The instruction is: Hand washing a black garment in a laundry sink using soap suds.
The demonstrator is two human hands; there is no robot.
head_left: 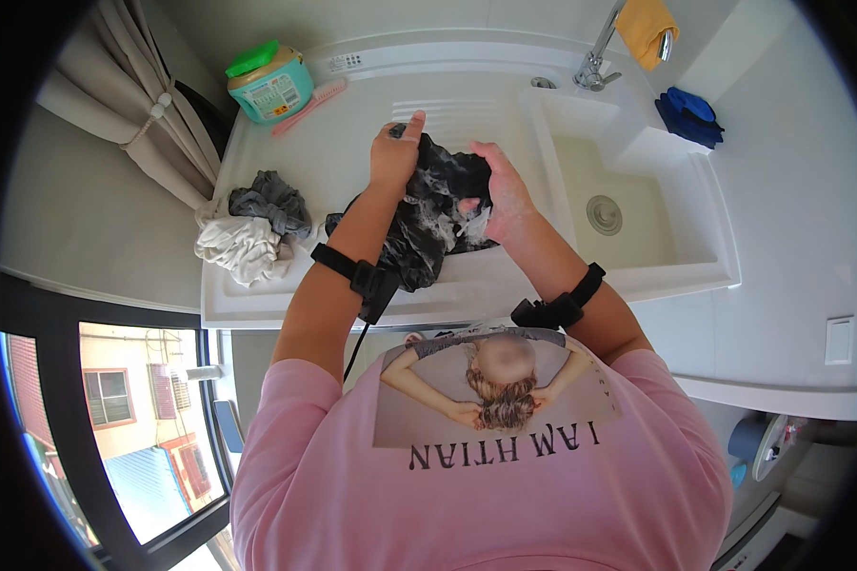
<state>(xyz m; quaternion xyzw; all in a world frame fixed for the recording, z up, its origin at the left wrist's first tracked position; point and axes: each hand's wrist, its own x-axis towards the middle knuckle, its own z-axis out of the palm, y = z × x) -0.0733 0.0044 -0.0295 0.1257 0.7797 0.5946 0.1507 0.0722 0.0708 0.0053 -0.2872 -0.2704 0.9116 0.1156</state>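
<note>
A wet black garment (419,233), streaked with white suds, lies bunched on the white washboard counter (343,190). My left hand (397,155) is closed on its upper left part, thumb pointing away from me. On the right side of the cloth, my right hand (507,195) grips its edge, with suds on the skin and a fingertip showing through near the middle. The cloth is stretched between both hands, and its lower folds rest on the counter. Beyond it show the moulded washboard ridges (438,107).
At the left lie a grey cloth (271,202) and a white cloth (243,249). A teal detergent tub (274,93) with a green lid and a pink brush (312,105) stand far left. Right is the sink basin (638,181) with its tap (595,68); dark blue cloths (690,116) sit on its rim.
</note>
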